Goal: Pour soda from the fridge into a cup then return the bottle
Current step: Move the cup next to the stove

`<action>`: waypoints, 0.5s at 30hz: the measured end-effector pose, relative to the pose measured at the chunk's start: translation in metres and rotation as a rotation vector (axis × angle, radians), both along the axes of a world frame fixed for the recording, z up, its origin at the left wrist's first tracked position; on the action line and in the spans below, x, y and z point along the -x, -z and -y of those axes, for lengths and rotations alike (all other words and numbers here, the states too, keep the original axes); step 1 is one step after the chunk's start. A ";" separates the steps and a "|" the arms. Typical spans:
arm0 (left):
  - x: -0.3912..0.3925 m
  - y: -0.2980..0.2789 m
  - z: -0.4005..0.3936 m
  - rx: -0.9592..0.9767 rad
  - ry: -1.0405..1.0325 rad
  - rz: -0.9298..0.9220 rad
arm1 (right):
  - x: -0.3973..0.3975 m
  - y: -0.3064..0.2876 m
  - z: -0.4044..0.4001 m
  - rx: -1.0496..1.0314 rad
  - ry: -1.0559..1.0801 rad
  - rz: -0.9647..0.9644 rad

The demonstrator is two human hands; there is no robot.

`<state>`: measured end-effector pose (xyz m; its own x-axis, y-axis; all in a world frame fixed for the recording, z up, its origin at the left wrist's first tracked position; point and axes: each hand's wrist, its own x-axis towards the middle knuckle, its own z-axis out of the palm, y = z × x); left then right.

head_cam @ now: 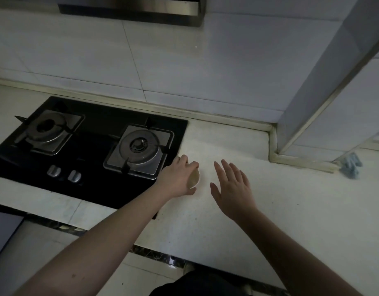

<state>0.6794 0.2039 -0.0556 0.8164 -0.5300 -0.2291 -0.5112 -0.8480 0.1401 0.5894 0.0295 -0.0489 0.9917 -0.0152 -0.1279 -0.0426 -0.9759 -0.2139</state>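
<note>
A small pale cup (pixel 194 178) stands on the white countertop (pixel 291 199), just right of the stove. My left hand (pixel 178 177) wraps around the cup from its left side, covering most of it; only part of the rim and inside shows. My right hand (pixel 232 189) hovers flat over the counter a little to the right of the cup, fingers spread, holding nothing. No soda bottle and no fridge are in view.
A black two-burner gas stove (pixel 88 154) with two knobs fills the counter's left part. A range hood (pixel 131 9) hangs above. A tiled wall column (pixel 325 92) juts out at the right, with a blue cloth (pixel 351 165) beside its base.
</note>
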 end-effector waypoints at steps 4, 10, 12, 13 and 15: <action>-0.004 0.004 0.002 -0.013 0.015 -0.008 | 0.001 0.000 0.005 -0.017 0.009 0.025; -0.005 0.005 0.008 -0.054 0.034 -0.034 | 0.013 0.005 0.014 -0.024 0.030 0.026; -0.003 0.002 0.010 -0.052 0.033 -0.016 | 0.019 0.004 0.020 -0.046 0.049 0.028; -0.001 -0.001 0.013 -0.043 0.027 0.007 | 0.023 0.003 0.024 -0.061 0.064 0.026; 0.005 -0.007 0.025 0.000 0.027 0.090 | 0.031 0.001 0.032 -0.062 0.085 0.033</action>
<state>0.6747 0.1786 -0.0482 0.8193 -0.5521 -0.1550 -0.5443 -0.8338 0.0924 0.5583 -0.0027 -0.0499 0.9909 -0.0923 -0.0984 -0.1163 -0.9541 -0.2761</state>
